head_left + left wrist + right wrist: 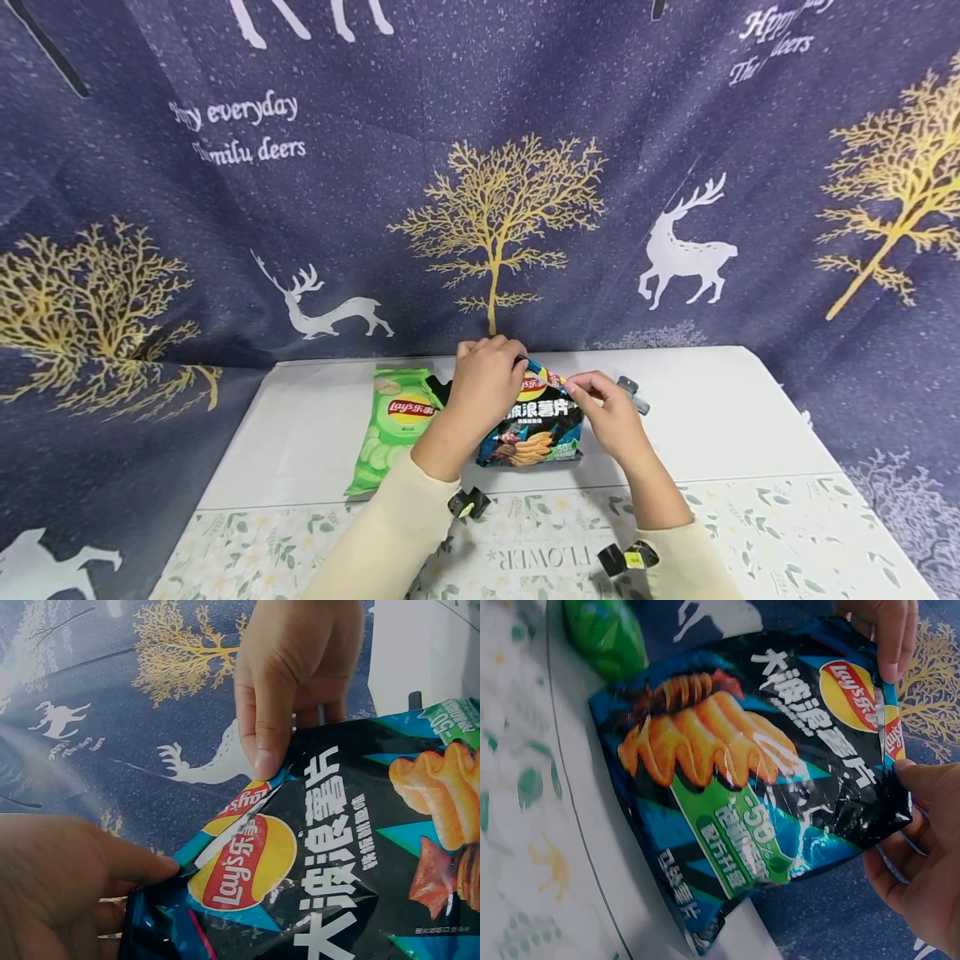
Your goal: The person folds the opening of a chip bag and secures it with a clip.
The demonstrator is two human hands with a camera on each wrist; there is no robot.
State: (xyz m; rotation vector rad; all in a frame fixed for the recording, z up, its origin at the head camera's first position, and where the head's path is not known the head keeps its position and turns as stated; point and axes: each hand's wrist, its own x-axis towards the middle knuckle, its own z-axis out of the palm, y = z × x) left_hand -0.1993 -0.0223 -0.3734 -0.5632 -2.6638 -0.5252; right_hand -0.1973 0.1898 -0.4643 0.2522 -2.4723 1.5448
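A black and blue Lay's chip bag (pixel 532 429) stands on the table, its front with wavy chips facing me. Its top strip is folded over into a slanting flap, clear in the left wrist view. My left hand (pixel 487 379) pinches the bag's top left corner between thumb and fingers. At the top right, my right hand (pixel 617 421) pinches the other end of the folded edge, thumb in front in the right wrist view. Left of it lies a green Lay's chip bag (pixel 397 425), partly covered by my left forearm.
A grey and black object (pixel 636 396), its kind unclear, lies behind my right hand. The white table (pixel 720 417) has a flower-print front part (pixel 300 550). A dark blue cloth with deer and trees (pixel 420 100) hangs behind the table's back edge.
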